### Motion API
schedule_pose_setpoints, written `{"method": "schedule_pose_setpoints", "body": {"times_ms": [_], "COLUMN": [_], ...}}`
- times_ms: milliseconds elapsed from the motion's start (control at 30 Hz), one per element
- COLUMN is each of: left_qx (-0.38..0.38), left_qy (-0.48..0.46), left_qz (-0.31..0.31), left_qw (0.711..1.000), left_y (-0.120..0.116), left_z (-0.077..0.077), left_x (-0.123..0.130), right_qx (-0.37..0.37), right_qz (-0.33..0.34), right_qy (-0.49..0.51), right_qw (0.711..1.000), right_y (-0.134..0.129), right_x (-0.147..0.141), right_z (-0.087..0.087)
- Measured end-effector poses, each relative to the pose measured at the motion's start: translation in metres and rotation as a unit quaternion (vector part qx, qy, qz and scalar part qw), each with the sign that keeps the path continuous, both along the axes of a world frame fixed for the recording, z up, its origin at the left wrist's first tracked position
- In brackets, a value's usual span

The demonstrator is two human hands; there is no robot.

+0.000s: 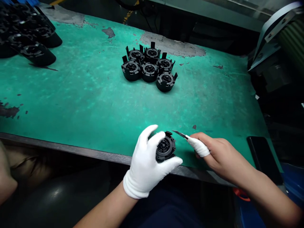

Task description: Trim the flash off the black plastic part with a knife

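My left hand, in a white glove, is wrapped round a round black plastic part near the front edge of the green table. Thumb and fingers grip its sides, and its ringed face points up. To the right, my right hand holds a thin pointed blade, its tip just beside the part's upper edge, apart from it. White wrapping covers the right thumb. Several similar black parts stand in a cluster farther back on the table, with upright tabs on their rims.
Taller black cylindrical pieces stand at the far left. A black phone lies at the table's right edge. Metal machinery rises at the back right. Part of another person's arm shows at the left edge.
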State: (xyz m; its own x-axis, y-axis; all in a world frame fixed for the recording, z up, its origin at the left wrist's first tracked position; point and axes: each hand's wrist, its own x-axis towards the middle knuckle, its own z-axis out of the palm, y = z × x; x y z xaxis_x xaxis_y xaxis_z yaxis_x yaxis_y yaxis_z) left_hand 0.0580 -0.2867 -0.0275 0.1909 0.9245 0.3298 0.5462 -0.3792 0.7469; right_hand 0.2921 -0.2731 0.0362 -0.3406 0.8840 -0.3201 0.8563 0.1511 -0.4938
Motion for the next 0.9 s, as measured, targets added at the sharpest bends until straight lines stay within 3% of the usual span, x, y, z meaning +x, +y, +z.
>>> {"method": "schedule_pose_setpoints", "body": {"times_ms": [67,233,367,633,900], "left_qx": [0.002,-0.03,-0.039,0.014,-0.026], "left_qy": [-0.014,-0.05,-0.047,-0.048,-0.057], "left_qz": [-0.002,0.028,0.016,0.01,0.057], "left_qw": [1.0,0.998,0.998,0.999,0.996], "left_y": [-0.003,-0.007,-0.005,-0.014,-0.013], "left_z": [0.001,0.002,0.003,-0.006,-0.001], "left_x": [0.001,0.006,0.007,0.005,0.012], "right_qx": [-0.01,0.032,0.065,0.083,0.072], "right_qz": [-0.026,0.005,0.008,0.007,0.018], "right_qy": [0.029,0.087,0.108,0.112,0.142], "right_qw": [0.999,0.996,0.992,0.99,0.987], "right_y": [-0.007,-0.017,-0.017,-0.014,-0.019], "right_x": [0.004,0.007,0.007,0.006,0.002], "right_z": [-0.004,-0.015,-0.021,-0.026,-0.027]}}
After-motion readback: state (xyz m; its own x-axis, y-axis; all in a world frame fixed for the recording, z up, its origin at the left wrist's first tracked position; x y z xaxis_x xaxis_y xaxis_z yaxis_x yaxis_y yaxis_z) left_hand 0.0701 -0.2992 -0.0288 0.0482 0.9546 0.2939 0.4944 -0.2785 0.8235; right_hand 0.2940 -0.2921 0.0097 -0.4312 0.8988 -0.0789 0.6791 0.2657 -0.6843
